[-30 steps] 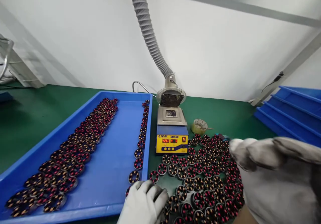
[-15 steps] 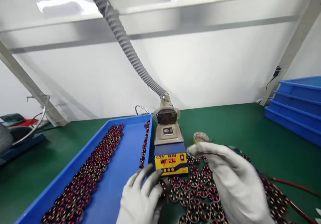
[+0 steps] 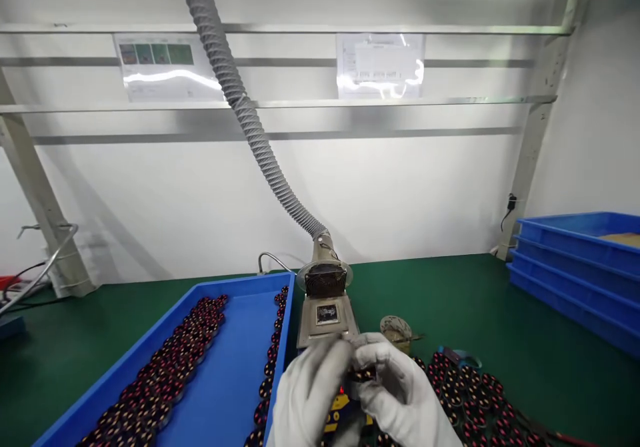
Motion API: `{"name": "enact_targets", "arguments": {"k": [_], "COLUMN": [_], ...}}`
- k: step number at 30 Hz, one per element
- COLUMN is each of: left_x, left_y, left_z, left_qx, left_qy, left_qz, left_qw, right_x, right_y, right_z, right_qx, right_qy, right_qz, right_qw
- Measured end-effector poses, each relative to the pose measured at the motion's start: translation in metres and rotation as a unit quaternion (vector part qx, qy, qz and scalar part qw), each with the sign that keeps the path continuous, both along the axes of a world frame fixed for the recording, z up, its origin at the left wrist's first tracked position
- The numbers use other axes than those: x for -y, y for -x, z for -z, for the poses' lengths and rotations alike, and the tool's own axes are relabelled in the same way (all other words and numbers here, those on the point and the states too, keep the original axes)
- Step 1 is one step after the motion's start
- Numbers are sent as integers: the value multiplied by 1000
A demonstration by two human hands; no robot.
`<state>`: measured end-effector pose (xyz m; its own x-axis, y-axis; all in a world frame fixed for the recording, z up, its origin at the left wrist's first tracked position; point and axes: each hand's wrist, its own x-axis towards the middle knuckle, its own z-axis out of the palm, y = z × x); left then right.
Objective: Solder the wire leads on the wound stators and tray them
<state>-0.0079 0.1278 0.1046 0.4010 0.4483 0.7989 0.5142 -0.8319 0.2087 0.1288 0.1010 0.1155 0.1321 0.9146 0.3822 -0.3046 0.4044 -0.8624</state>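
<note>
Both my hands wear white gloves and meet in front of a solder pot-like heating unit (image 3: 327, 323). A small dark ring-shaped part (image 3: 364, 373) with coppery segments sits between them, mostly covered by fingers. My right hand (image 3: 400, 393) pinches it with curled fingers. My left hand (image 3: 310, 393) has its fingers bent against the part's left side, somewhat blurred; its darker fingertips lie close to the right hand's. Behind the hands, the unit's yellow front panel (image 3: 340, 403) is largely hidden. More ring-shaped parts (image 3: 470, 393) with pink and coppery segments lie on the right.
A blue tray (image 3: 220, 373) with rows of ring-shaped parts stands at left. A grey ribbed hose (image 3: 260, 143) comes down to a hood behind the unit. A small round tin (image 3: 397, 330) stands right of it. Stacked blue trays (image 3: 575, 280) are at far right on the green table (image 3: 425, 287).
My view has tilted upward. My hands have come together before the heating unit; the left rose from the parts on the table, and the right moved left and inward.
</note>
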Motion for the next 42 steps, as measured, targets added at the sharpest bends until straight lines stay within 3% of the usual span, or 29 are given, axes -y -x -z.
{"name": "enact_targets", "arguments": {"k": [3,6,8,13,16,18,21,26,30,35,37,40,42], "left_x": [-12,-16,-15,-11,-9,-9,-11,-16,-17,-20,-20,-16,-13], "left_y": [14,22,24,22,18,17,22,28,24,25,26,28,31], "left_z": [-2,-4,-6,-10,-8,-6,-3,2,2,-2,-2,-4,-6], "left_qx": [-64,-29,-29,-51,-52,-44,-67,-67,-3,32,101,227,219], "left_qy": [-46,-13,9,-11,-51,-68,-103,-143,-53,49,93,178,221], "left_qz": [52,45,71,113,87,61,47,45,84,174,165,104,83], "left_qw": [996,998,997,992,994,995,991,986,995,983,977,952,947], "right_x": [-1,0,0,-6,-10,-10,-8,-12,-16,-16,-13,-9,-7], "right_y": [4,-1,-8,-9,-2,-2,-6,3,17,19,18,16,13], "right_z": [0,0,2,7,6,4,5,18,24,25,24,20,19], "right_qx": [19,28,65,101,29,-85,-239,-164,-137,-127,-133,-140,-138], "right_qy": [17,24,4,-57,-59,-39,-9,78,91,103,122,138,130], "right_qz": [28,-29,-54,-9,48,30,1,-81,-97,-109,-153,-208,-213], "right_qw": [999,999,996,993,997,995,971,980,982,981,972,958,959]}}
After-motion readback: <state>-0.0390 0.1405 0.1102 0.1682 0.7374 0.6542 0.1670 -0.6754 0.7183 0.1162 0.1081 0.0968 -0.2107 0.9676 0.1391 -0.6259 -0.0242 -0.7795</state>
